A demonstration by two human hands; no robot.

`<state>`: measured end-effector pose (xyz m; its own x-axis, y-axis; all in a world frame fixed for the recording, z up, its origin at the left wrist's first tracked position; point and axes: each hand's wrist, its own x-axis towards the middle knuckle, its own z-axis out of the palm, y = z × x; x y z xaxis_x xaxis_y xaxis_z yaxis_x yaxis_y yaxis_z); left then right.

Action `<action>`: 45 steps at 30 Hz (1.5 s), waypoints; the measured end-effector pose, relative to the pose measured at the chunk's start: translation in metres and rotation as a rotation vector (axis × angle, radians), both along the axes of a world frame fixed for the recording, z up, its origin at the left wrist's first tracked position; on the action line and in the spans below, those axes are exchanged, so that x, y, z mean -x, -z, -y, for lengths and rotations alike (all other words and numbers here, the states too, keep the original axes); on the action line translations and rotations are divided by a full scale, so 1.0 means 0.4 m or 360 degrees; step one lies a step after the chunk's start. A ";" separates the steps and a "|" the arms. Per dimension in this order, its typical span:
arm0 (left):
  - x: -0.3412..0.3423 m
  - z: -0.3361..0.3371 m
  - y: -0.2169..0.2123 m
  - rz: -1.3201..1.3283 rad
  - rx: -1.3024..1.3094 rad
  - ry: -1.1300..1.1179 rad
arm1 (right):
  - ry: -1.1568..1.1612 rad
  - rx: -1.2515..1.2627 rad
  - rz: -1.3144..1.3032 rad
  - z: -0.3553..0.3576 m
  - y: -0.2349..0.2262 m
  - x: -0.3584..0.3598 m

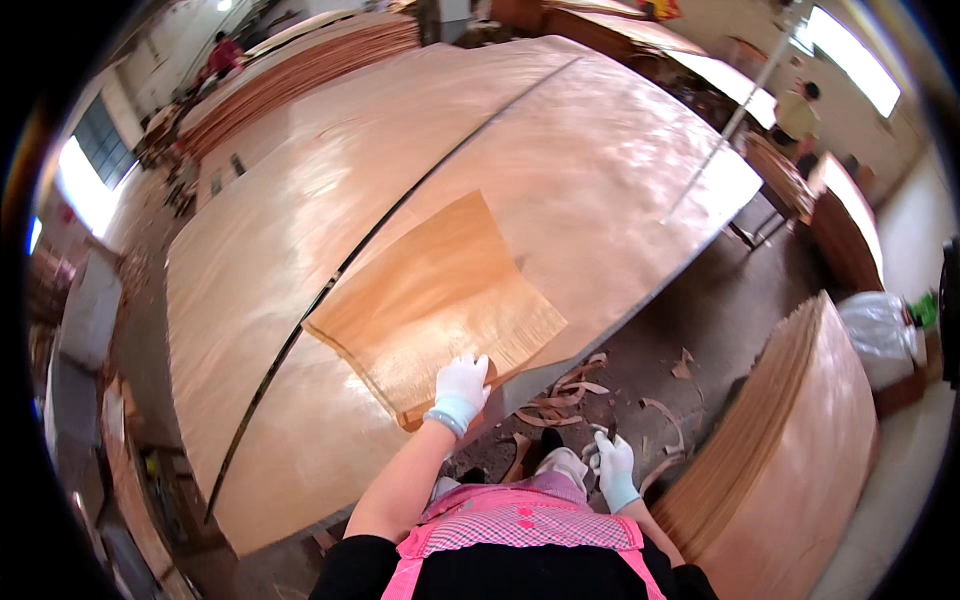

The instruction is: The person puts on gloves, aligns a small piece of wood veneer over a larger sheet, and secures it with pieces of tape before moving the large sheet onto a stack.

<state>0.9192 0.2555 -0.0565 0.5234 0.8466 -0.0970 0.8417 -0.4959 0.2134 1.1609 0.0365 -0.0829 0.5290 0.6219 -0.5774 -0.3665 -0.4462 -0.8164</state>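
Note:
A wide table [240, 450] with a smooth, pale brown top spreads in front of me. On its near part lies an orange-brown sheet of wood veneer [440, 275], its near edge slightly raised and curled. My left hand [462, 388], in a white glove, grips that near edge with its fingers wrapped round it. Low at my right side, off the table, hangs my right hand [614, 470], also gloved. Its fingers are curled, and a small dark thing shows at their tips, too small to name. A long dark strip [345, 265] crosses the tabletop, touching the veneer sheet's left corner.
Right of me stands a tall stack of veneer sheets [775, 430]. Veneer scraps [570, 395] litter the floor by the table's near edge. Another stack [300, 75] rises beyond the far left. Two people [797, 115] are in the background, far right and far left. A clear plastic bag [880, 325] sits at right.

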 end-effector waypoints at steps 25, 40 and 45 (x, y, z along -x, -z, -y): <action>0.007 0.297 0.115 0.0373 -0.0297 -0.1724 | -0.1241 0.0165 0.0303 -0.629 0.040 -0.263; 0.009 0.295 0.142 -0.0173 -0.0102 -0.1891 | -0.1633 -0.0003 0.1167 -0.589 0.089 -0.315; 0.006 0.298 0.136 -0.0183 -0.0091 -0.1874 | -0.1705 -0.0111 0.1463 -0.586 0.066 -0.311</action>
<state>0.9167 0.1362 -0.1109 -0.5908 0.8059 -0.0389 0.7991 0.5911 0.1094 1.2854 0.2711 -0.1092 -0.0453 0.9692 -0.2421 0.7866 -0.1147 -0.6067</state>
